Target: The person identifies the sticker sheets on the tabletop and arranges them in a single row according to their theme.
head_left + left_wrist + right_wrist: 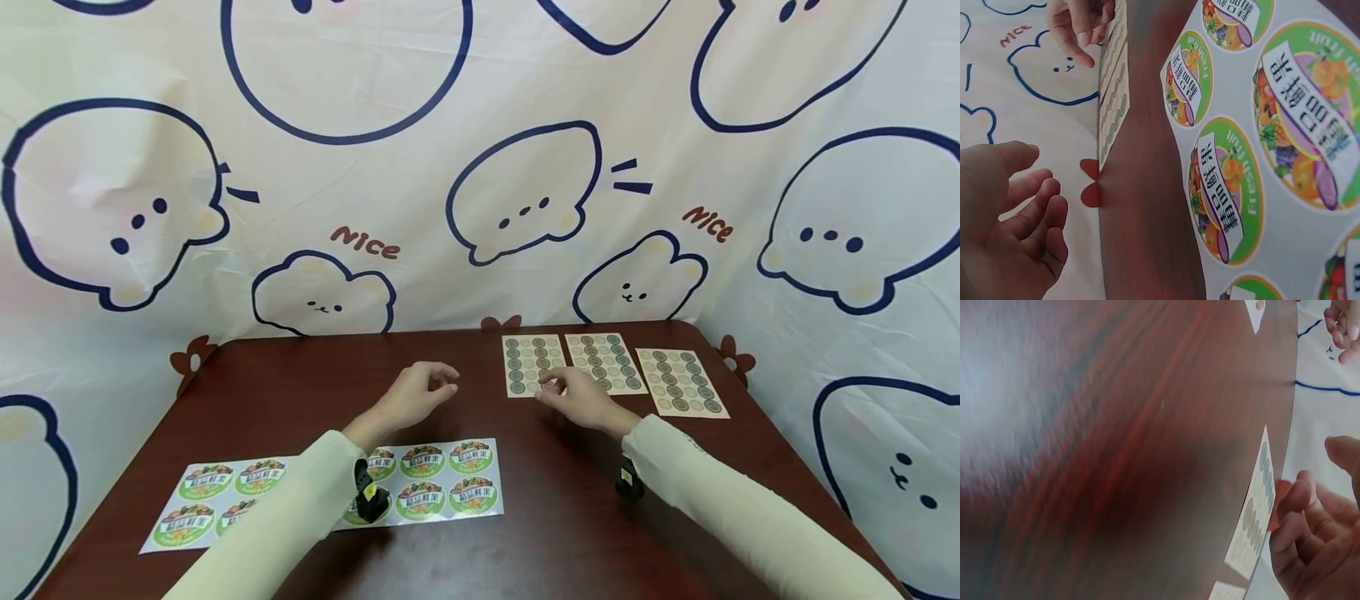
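My left hand point(416, 396) hovers over the middle of the table with fingers loosely curled, holding nothing. In the left wrist view, the left thumb point(1019, 155) is apart from the bent fingers. My right hand point(581, 400), also loosely curled and without anything in it, is at the near edge of the beige sticker sheets. These are a left sheet point(528, 354), a middle sheet point(611, 354) and a right sheet point(678, 379), each with rows of dark and pale round stickers. White sheeting with round green fruit labels point(472, 496) lies below my left forearm, which hides its middle.
The dark brown wooden table point(555, 542) has rounded far corners. A pale cloth point(420, 292) printed with blue cartoon outlines hangs behind it and along both sides. Dark wrist cameras sit on the left cuff point(369, 493) and right cuff point(628, 482).
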